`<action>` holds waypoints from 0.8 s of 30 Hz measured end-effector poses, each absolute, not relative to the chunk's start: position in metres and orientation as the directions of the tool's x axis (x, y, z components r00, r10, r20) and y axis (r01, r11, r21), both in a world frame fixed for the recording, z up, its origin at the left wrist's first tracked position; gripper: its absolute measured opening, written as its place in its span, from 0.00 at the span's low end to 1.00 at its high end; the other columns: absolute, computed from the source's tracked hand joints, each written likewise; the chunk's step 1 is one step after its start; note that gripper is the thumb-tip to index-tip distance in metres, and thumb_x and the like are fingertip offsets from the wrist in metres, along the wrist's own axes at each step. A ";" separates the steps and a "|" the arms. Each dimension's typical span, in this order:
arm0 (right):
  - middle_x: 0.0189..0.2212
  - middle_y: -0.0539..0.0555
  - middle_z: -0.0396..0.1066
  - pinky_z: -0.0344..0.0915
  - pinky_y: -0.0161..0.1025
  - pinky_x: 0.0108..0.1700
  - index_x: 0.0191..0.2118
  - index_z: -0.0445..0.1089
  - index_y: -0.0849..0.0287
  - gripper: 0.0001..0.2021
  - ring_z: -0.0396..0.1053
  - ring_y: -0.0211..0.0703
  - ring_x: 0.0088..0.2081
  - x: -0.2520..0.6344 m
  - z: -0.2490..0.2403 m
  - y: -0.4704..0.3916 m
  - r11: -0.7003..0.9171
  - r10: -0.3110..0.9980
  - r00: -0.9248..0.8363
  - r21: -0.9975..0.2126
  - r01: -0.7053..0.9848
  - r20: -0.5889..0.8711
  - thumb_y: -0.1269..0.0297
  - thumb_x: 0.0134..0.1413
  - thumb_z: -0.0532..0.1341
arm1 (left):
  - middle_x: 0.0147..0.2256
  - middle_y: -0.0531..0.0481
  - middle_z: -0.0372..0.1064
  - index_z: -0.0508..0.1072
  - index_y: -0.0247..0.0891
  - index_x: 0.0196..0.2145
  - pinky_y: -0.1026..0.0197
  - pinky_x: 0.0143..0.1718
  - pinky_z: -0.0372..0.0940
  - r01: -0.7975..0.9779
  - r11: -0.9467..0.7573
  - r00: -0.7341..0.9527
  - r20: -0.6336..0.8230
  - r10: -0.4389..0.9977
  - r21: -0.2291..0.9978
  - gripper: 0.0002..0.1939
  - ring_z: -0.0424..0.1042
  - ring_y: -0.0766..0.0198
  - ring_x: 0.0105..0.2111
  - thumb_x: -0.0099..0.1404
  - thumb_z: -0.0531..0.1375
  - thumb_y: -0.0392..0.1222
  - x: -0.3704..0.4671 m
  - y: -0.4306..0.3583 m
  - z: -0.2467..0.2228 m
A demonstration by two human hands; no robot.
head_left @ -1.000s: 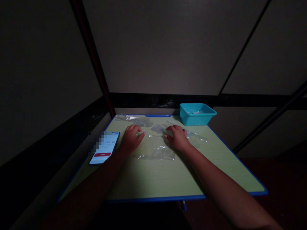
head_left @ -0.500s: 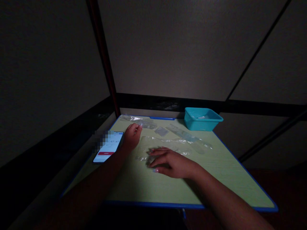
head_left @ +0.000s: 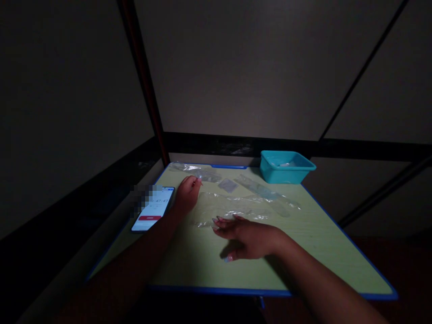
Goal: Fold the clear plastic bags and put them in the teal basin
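A clear plastic bag (head_left: 232, 204) lies flat and slightly wrinkled across the middle of the table. My right hand (head_left: 248, 237) is at its near edge, fingers spread, with the fingertips over the plastic and the thumb apart on the table side. My left hand (head_left: 189, 191) is closed at the bag's far left corner, with thumb and fingers pressed together. Whatever it may hold is too small to make out. Just beyond lie a small clear square packet (head_left: 227, 185) and another strip of clear plastic (head_left: 194, 171).
A phone (head_left: 153, 209) with a lit screen lies at the table's left edge. At the back right stands a turquoise basket (head_left: 286, 173) with something pale inside. More clear plastic (head_left: 266, 193) lies before it. Walls enclose the blue-edged table (head_left: 324, 252) behind and left.
My right hand has shifted nearer to me and slightly right, its thumb spreading wider from the fingers. More of the bag's near side now shows. My left hand has barely moved.
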State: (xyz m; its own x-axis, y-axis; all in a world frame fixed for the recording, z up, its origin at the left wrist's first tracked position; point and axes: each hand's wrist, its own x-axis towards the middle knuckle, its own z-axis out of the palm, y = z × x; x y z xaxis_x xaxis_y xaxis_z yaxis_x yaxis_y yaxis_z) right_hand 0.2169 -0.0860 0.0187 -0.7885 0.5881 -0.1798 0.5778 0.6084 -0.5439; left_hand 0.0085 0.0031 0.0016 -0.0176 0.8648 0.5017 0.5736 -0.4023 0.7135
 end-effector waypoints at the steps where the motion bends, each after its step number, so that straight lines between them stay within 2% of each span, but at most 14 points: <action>1: 0.63 0.60 0.44 0.35 0.54 0.63 0.63 0.51 0.53 0.36 0.41 0.51 0.64 0.217 0.018 -0.086 0.609 0.586 -0.790 -0.544 0.577 -0.181 0.56 0.49 0.63 | 0.29 0.50 0.64 0.64 0.39 0.25 0.59 0.38 0.61 0.581 -0.402 -0.012 0.501 0.865 0.708 0.13 0.66 0.61 0.34 0.63 0.47 0.45 0.009 0.003 0.002; 6: 0.64 0.60 0.43 0.33 0.53 0.63 0.64 0.48 0.54 0.38 0.41 0.50 0.64 0.217 0.021 -0.088 0.624 0.570 -0.795 -0.519 0.584 -0.209 0.54 0.50 0.62 | 0.29 0.51 0.64 0.64 0.40 0.26 0.61 0.39 0.60 0.595 -0.393 0.017 0.477 0.879 0.702 0.12 0.65 0.61 0.34 0.63 0.47 0.45 0.010 -0.001 0.006; 9: 0.63 0.60 0.46 0.34 0.55 0.62 0.63 0.51 0.52 0.34 0.42 0.50 0.64 0.216 0.025 -0.088 0.641 0.542 -0.824 -0.552 0.534 -0.168 0.54 0.51 0.61 | 0.29 0.51 0.64 0.64 0.39 0.26 0.61 0.39 0.60 0.588 -0.398 0.023 0.478 0.878 0.704 0.13 0.65 0.61 0.34 0.62 0.47 0.46 0.011 -0.002 0.006; 12: 0.63 0.57 0.50 0.35 0.57 0.61 0.59 0.58 0.50 0.26 0.46 0.50 0.63 0.216 0.024 -0.079 0.658 0.638 -0.769 -0.554 0.510 0.049 0.55 0.55 0.58 | 0.28 0.51 0.64 0.64 0.39 0.27 0.61 0.36 0.61 0.561 -0.391 -0.005 0.475 0.880 0.730 0.13 0.65 0.61 0.33 0.62 0.47 0.47 0.010 0.001 0.002; 14: 0.59 0.57 0.57 0.40 0.57 0.60 0.55 0.63 0.52 0.20 0.52 0.50 0.60 0.219 0.018 -0.065 0.617 0.773 -0.592 -0.490 0.616 0.230 0.58 0.56 0.57 | 0.27 0.51 0.65 0.64 0.39 0.28 0.61 0.34 0.61 0.550 -0.362 -0.050 0.463 0.885 0.752 0.13 0.65 0.61 0.31 0.62 0.47 0.48 0.008 0.007 -0.003; 16: 0.51 0.60 0.65 0.48 0.52 0.57 0.50 0.67 0.58 0.16 0.59 0.50 0.54 0.225 0.008 -0.048 0.494 0.863 -0.385 -0.390 0.777 0.327 0.63 0.55 0.57 | 0.27 0.50 0.66 0.64 0.39 0.28 0.61 0.34 0.61 0.574 -0.326 -0.083 0.449 0.890 0.751 0.13 0.66 0.61 0.31 0.62 0.47 0.48 0.005 0.012 -0.008; 18: 0.44 0.61 0.69 0.56 0.45 0.50 0.44 0.70 0.61 0.12 0.62 0.50 0.49 0.234 0.000 -0.033 0.329 0.918 -0.228 -0.302 0.895 0.325 0.67 0.54 0.56 | 0.29 0.48 0.67 0.66 0.38 0.28 0.60 0.37 0.62 0.652 -0.319 -0.033 0.447 0.894 0.687 0.13 0.67 0.60 0.33 0.62 0.48 0.47 0.002 0.016 -0.012; 20: 0.40 0.60 0.70 0.57 0.40 0.45 0.41 0.71 0.60 0.11 0.64 0.49 0.45 0.242 -0.006 -0.022 0.185 0.948 -0.107 -0.246 0.951 0.300 0.70 0.53 0.55 | 0.32 0.47 0.69 0.68 0.38 0.28 0.57 0.42 0.60 0.747 -0.347 0.085 0.435 0.896 0.567 0.10 0.67 0.58 0.37 0.61 0.51 0.44 0.001 0.017 -0.016; 24: 0.39 0.59 0.71 0.56 0.36 0.37 0.40 0.71 0.59 0.12 0.67 0.46 0.40 0.251 -0.011 -0.014 0.068 0.969 -0.017 -0.203 0.977 0.247 0.72 0.54 0.53 | 0.36 0.47 0.70 0.70 0.39 0.32 0.55 0.48 0.55 0.843 -0.370 0.220 0.378 0.899 0.391 0.06 0.64 0.57 0.42 0.59 0.53 0.37 0.001 0.013 -0.022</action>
State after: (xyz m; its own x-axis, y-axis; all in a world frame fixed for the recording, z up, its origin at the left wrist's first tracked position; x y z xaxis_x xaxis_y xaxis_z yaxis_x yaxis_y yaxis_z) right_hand 0.2505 -0.0143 -0.0110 -0.0166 0.9689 0.2467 0.9768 0.0684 -0.2029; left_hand 0.0007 0.0134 -0.0221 0.2200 0.8992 0.3781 0.8427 -0.3705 0.3907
